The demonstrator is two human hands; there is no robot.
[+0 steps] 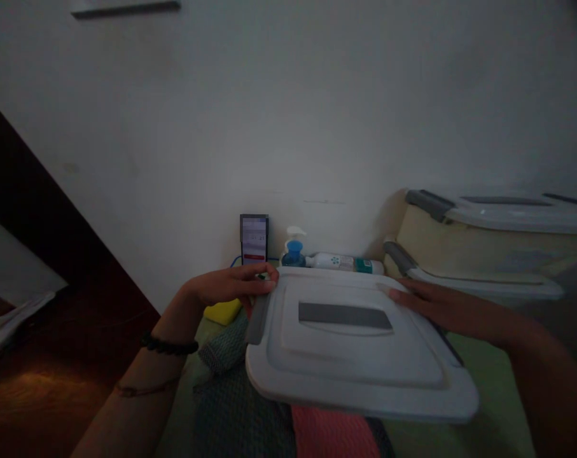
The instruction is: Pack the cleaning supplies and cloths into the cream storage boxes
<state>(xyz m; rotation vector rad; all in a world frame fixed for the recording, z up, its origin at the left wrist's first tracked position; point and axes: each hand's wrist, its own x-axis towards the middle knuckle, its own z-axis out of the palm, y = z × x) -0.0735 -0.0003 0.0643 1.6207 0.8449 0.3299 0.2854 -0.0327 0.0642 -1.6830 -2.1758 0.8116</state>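
A white plastic box lid point(359, 362) with a grey handle strip and grey side clips spans the space between my hands, tilted so its top faces me. My left hand point(238, 283) pinches its far left corner, thumb on top. On the far right side, my right hand point(426, 302) grips the edge with the thumb over the rim and the other fingers hidden beneath. Below the lid lie a dark grey woven cloth point(240, 407) and a pink cloth point(336, 432). A yellow item point(222, 312) sits just under my left hand.
Stacked cream storage boxes point(479, 248) with white lids stand at the right. Against the wall are a phone point(254, 240), a blue pump bottle point(294, 253) and a white bottle point(338, 262) lying on its side. Green surface point(488, 375) underneath; wooden floor point(40, 394) at left.
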